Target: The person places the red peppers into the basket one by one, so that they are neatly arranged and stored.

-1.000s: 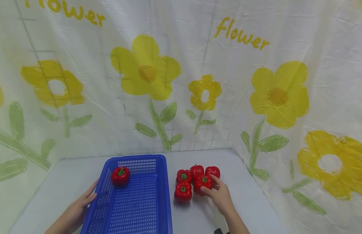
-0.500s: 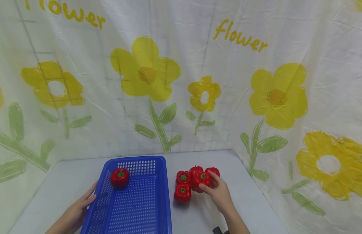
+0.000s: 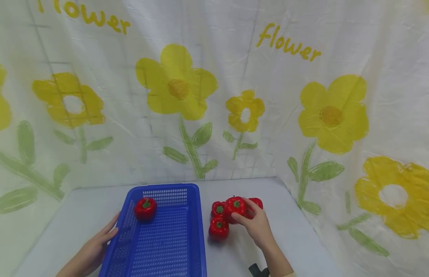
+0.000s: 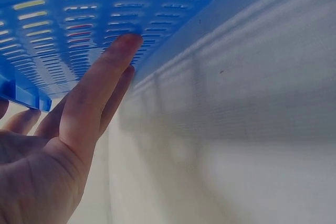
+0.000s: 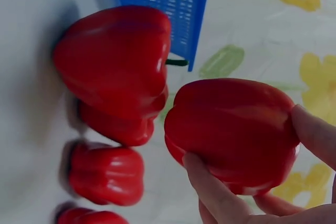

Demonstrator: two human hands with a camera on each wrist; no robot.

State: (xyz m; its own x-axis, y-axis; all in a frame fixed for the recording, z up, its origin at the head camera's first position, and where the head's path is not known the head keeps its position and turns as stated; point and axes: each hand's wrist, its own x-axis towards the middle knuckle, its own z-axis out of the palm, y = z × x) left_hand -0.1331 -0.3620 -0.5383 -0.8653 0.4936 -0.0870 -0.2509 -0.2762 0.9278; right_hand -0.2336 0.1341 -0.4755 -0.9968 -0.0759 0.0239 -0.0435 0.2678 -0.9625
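In the head view my right hand (image 3: pixel 257 227) holds a red bell pepper (image 3: pixel 235 209) between thumb and fingers. The right wrist view shows this bell pepper (image 5: pixel 231 129) raised off the table, the fingertips on its sides. Several other red bell peppers (image 3: pixel 219 229) stand close around and behind it on the table. My left hand (image 3: pixel 94 248) rests along the left side of a blue plastic basket (image 3: pixel 202 246). In the left wrist view its extended fingers (image 4: pixel 100 93) touch the basket's slotted outer wall (image 4: pixel 79 30). One red bell pepper (image 3: pixel 145 209) sits in the basket's far left corner.
The white table (image 3: pixel 297 246) ends at the back against a white curtain (image 3: pixel 214 34) painted with yellow flowers. A dark object (image 3: pixel 258 270) shows beside my right wrist. The basket stands just left of the pepper group.
My right hand has lifted the gripped bell pepper, which has moved up in the head view and now overlaps the pepper behind it. My left hand has stayed at the basket.
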